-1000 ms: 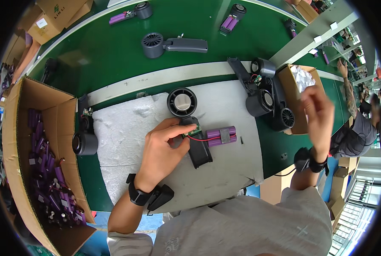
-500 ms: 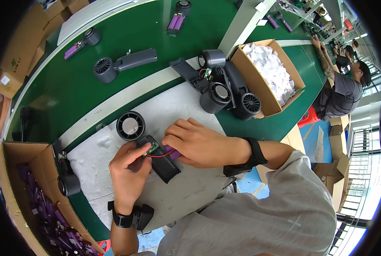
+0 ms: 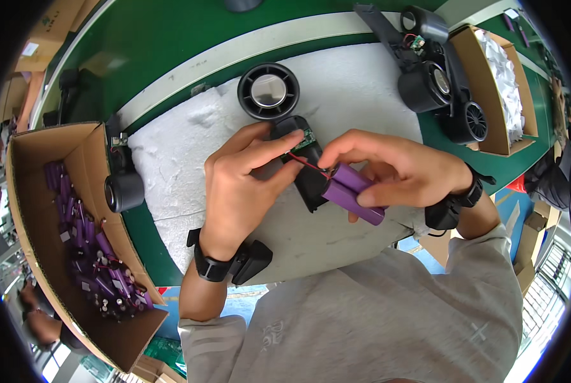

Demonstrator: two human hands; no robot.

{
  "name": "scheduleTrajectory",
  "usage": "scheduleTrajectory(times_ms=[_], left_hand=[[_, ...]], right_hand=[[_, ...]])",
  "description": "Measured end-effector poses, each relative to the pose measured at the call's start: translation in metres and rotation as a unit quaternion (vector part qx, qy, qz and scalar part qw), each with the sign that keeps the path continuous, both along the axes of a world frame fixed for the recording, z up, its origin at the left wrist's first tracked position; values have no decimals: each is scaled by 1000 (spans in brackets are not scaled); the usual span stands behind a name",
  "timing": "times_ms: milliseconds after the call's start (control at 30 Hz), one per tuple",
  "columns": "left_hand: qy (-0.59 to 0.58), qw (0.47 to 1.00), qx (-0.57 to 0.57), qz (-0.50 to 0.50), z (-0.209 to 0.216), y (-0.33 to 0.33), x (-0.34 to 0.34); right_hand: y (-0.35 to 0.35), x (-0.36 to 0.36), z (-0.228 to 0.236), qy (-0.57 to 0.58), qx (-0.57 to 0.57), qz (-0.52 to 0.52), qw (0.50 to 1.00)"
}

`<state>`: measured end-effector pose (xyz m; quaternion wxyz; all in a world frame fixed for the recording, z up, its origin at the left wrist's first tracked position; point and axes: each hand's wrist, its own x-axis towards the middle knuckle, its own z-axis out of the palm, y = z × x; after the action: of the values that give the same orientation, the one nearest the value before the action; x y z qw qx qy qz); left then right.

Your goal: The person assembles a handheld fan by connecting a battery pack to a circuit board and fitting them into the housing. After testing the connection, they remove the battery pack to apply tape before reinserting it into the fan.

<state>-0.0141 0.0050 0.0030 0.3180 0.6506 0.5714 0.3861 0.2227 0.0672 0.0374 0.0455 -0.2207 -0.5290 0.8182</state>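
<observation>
"How's the left hand (image 3: pixel 237 171)?"
"Grip narrow: finger and thumb hold the board (image 3: pixel 308 138), over the handle (image 3: pixel 309 188)."
"And the right hand (image 3: pixel 416 171)?"
"Its grip holds the cells (image 3: pixel 349 195), near the handle; a red wire (image 3: pixel 306 161) runs toward the board."
"Where's the fan (image 3: pixel 268 90)?"
"Lying on the foam (image 3: pixel 177 153), on the bench (image 3: pixel 146 255)."

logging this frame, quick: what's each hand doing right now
Left hand: partly closed, fingers at the green circuit board; whether it grips can't be told.
Right hand: closed, holding the purple battery pack.
</observation>
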Motion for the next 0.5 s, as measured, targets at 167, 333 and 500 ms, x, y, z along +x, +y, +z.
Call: scheduleTrajectory(times_ms=[167,333,500], left_hand=[[31,999,40,-5,-2,-1,-1],[49,997,54,-2,0,-2,0],[58,998,29,-18,5,-4,-1]], right_hand=[[3,5,-7,35,10,66,997],[-1,0,-1,-20,187,51,981],[-7,-6,-3,-8,379,11,925]])
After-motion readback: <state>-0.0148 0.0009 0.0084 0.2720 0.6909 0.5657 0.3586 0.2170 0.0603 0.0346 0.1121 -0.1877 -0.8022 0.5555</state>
